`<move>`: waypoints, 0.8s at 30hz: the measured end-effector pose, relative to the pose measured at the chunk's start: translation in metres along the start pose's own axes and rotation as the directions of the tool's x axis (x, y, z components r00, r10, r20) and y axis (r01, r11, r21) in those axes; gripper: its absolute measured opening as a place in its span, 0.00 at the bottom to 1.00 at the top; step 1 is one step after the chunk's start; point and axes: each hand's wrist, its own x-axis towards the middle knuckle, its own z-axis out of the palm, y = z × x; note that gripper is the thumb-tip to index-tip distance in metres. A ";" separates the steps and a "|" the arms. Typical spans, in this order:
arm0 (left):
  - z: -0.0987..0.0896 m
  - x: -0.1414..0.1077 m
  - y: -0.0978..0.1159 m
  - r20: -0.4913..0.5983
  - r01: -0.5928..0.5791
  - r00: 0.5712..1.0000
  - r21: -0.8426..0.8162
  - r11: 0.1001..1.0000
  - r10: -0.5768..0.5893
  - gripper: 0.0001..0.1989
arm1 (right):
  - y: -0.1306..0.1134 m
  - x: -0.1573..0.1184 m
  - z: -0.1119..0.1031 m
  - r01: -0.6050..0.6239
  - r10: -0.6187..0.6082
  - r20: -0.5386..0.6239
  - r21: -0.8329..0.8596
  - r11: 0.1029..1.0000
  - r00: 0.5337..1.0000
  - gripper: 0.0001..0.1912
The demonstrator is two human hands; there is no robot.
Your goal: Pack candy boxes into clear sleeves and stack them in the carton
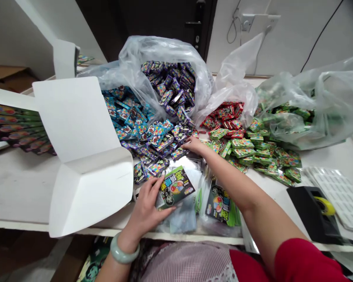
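Observation:
My left hand point(148, 205) lies around a black-and-green printed card point(177, 187), thumb at its lower edge and fingers at its upper left. Farther forward, my right hand point(194, 145) has its fingers closed at the right edge of a heap of small purple packets point(159, 166); the fingertips are on one purple packet point(179, 152). Blue packets point(129, 115) lie to the left of that heap. Green packets point(242, 152) and red packets point(223, 113) lie to its right. Under my right forearm is a clear bag with similar black-and-green cards point(219, 203).
An open white carton point(76, 129) stands at the left. Clear plastic bags point(164, 47) of packets line the back. A black tape dispenser point(308, 213) and white label sheets point(335, 192) lie at the right. The table's front edge point(194, 237) runs before me.

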 end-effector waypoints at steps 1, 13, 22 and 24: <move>0.000 -0.001 -0.003 -0.004 0.007 1.000 -0.005 1.000 -0.007 0.46 | 0.003 -0.004 -0.004 -0.022 0.022 0.005 0.048 0.999 1.000 0.09; 0.008 0.011 0.001 -0.082 0.001 0.997 0.053 0.999 0.003 0.45 | 0.039 -0.139 -0.049 -0.025 0.125 -0.067 0.785 0.619 0.990 0.17; 0.014 0.020 0.023 -0.100 -0.043 0.994 0.080 0.996 0.051 0.46 | 0.031 -0.187 -0.037 0.208 -0.188 -0.088 0.454 0.866 0.978 0.29; 0.012 0.018 0.021 -0.078 -0.071 0.994 0.104 0.992 0.079 0.46 | 0.029 -0.190 -0.047 0.253 -0.272 0.015 0.317 0.914 0.962 0.34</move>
